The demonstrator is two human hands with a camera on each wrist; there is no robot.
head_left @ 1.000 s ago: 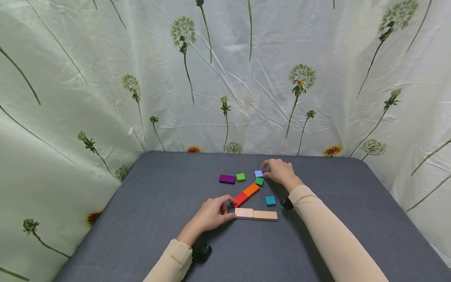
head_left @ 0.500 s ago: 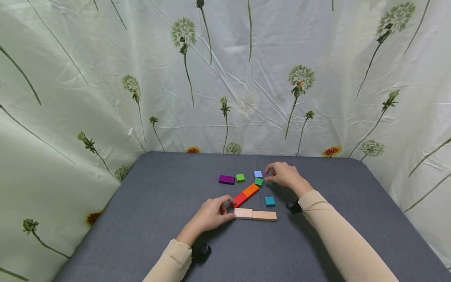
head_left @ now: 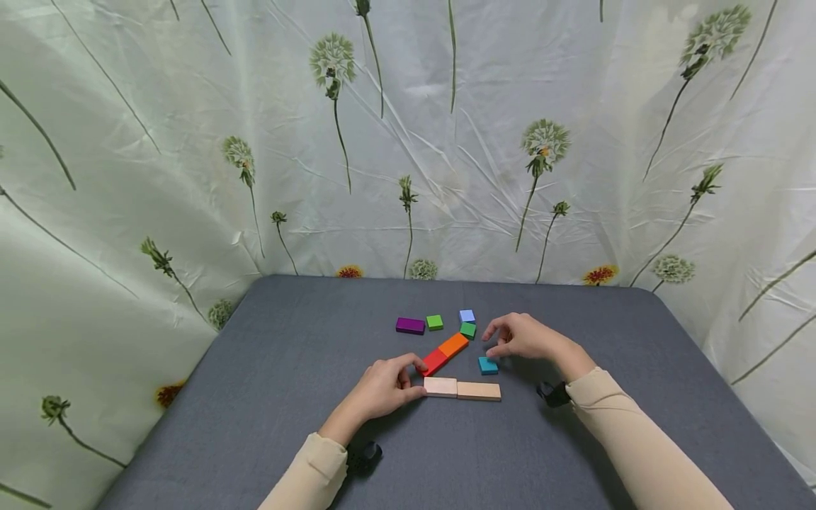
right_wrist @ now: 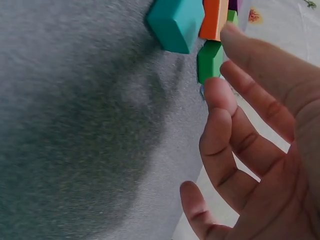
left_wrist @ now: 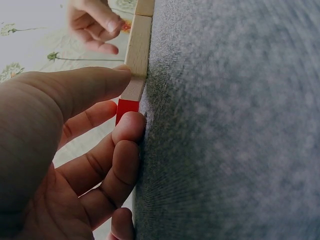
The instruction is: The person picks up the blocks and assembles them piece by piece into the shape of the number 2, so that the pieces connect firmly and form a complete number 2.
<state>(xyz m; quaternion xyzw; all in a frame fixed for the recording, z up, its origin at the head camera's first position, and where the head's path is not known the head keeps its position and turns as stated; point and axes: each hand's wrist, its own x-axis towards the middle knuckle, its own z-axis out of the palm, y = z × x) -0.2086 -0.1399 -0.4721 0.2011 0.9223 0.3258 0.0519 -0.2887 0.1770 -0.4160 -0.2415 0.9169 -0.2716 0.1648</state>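
My left hand (head_left: 380, 386) rests at the left end of the blocks, its thumb against the pale pinkish block (head_left: 440, 386) and its index fingertip at the red block (head_left: 435, 362). In the left wrist view, the thumb of that hand (left_wrist: 35, 135) touches the pale wood, with the red block (left_wrist: 127, 106) between thumb and fingers. My right hand (head_left: 532, 338), empty with loosely bent fingers, hovers over the teal block (head_left: 487, 366). In the right wrist view, the teal block (right_wrist: 172, 22) lies beyond the fingertips of this hand (right_wrist: 275, 185); they appear apart.
An orange block (head_left: 455, 344) adjoins the red one, with a dark green block (head_left: 468, 331) at its upper end and a light blue block (head_left: 467, 316) behind. Further left lie light green (head_left: 435, 322) and purple (head_left: 410, 325) blocks. A tan block (head_left: 479, 391) continues the pale row.
My right hand has moved from beside the light blue block toward me and slightly right, to the teal block. My left hand has stayed in place.
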